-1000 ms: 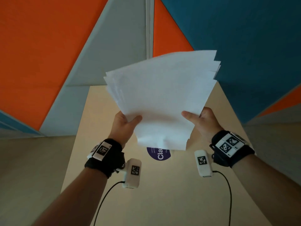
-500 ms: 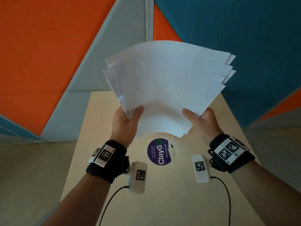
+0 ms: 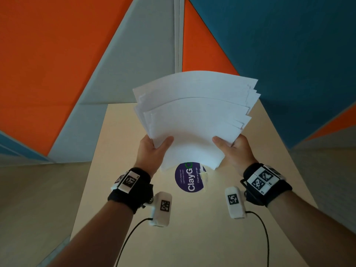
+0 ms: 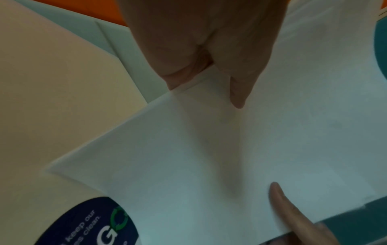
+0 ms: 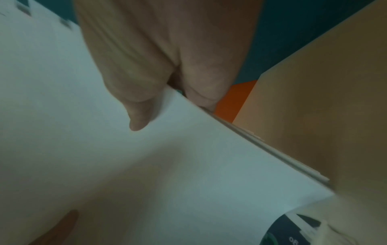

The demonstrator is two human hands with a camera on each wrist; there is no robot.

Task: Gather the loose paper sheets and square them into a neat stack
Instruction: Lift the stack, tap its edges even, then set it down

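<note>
The paper sheets [image 3: 194, 120] are held up between the two hands, above the table [image 3: 119, 143], and bow upward in an arch from one grip to the other. Their far edges and right-hand corners are staggered, several sheets poking out past one another, so the bundle is fanned rather than even. The near edge curves down just ahead of the wrists and covers the top of a round purple sticker [image 3: 189, 178] on the table, which reads "ClayGo".

The left hand [image 3: 152, 151] grips the sheets at their left side, thumb laid on top of the paper and fingers curled beneath; the left wrist view shows the thumb pressing the top sheet close to the edge. The right hand [image 3: 236, 149] grips the opposite side the same way, thumb on top and fingers under, and the right wrist view shows the layered sheet edges running just beside that thumb.

Beyond the hands, past the far end of the table, stand wall panels [image 3: 57, 64] in orange, grey and teal.
</note>
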